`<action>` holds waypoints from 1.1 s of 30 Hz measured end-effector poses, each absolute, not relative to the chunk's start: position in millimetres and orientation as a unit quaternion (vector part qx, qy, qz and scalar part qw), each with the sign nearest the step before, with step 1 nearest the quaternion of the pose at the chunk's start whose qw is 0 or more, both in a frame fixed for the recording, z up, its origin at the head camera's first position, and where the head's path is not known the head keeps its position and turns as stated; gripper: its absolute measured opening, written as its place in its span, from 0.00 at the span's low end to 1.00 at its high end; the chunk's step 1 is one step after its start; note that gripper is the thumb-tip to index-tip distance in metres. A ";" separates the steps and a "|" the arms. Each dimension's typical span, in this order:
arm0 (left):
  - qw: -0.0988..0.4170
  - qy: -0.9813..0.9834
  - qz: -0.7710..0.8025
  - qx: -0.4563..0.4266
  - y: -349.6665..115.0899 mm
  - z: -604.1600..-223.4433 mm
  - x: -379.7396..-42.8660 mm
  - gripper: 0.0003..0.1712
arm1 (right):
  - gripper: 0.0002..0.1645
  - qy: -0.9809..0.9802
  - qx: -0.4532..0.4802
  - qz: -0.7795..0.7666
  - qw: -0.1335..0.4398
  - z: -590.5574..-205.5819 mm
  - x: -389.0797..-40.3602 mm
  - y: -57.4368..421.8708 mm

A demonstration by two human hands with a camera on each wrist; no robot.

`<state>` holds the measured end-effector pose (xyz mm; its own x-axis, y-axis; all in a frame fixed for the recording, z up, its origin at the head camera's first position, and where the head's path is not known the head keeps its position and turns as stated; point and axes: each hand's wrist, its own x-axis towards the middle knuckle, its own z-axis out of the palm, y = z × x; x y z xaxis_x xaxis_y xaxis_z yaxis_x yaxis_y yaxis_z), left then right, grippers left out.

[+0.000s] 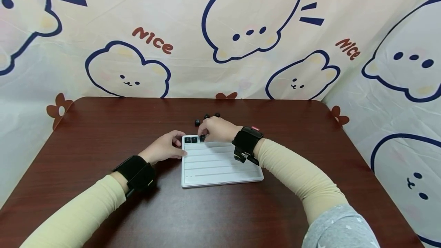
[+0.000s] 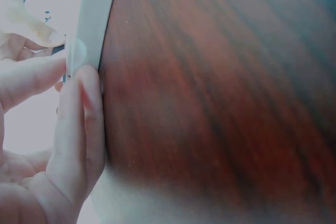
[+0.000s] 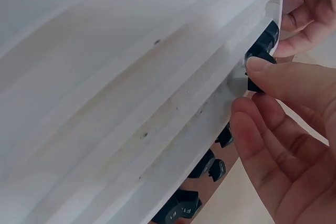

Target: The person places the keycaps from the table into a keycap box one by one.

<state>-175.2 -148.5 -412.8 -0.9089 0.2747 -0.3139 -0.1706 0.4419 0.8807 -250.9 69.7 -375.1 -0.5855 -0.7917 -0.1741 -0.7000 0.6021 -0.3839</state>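
A white ridged keycap tray (image 1: 220, 163) lies on the table, its long ridges running left to right. At its left edge my left hand (image 1: 163, 147) holds on, thumb by the rim and fingers along the side. Two black keycaps (image 1: 191, 139) sit side by side in the top left of the tray. Just right of them, my right hand (image 1: 218, 129) pinches another black keycap (image 3: 255, 83) between thumb and fingers, right at the top row. The right forearm and wrist strap hide the tray's upper right part.
Several loose black keycaps (image 1: 197, 122) lie on the brown table (image 1: 138, 114) behind the tray, some with white lettering in the right wrist view. A patterned cloth (image 1: 186, 75) hangs behind the table and along its right side.
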 end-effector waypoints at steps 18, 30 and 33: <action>0.212 0.820 0.530 0.033 -149.8 -415.0 -177.1 0.38 | 0.12 0.888 -0.410 -0.127 0.164 -378.5 -246.4 62.5; 0.211 0.820 0.531 0.029 -149.6 -416.5 -178.0 0.38 | 0.13 0.888 -0.409 -0.133 0.164 -379.7 -245.4 63.0; 0.209 0.822 0.529 0.031 -149.7 -416.4 -177.9 0.39 | 0.13 0.889 -0.407 -0.133 0.165 -379.5 -245.3 63.1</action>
<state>-177.9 -149.7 -416.4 -0.9107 0.2720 -0.3109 -0.1703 0.4384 0.8825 -245.3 63.1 -379.5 -0.6147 -0.7669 -0.1844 -0.6796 0.6336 -0.3699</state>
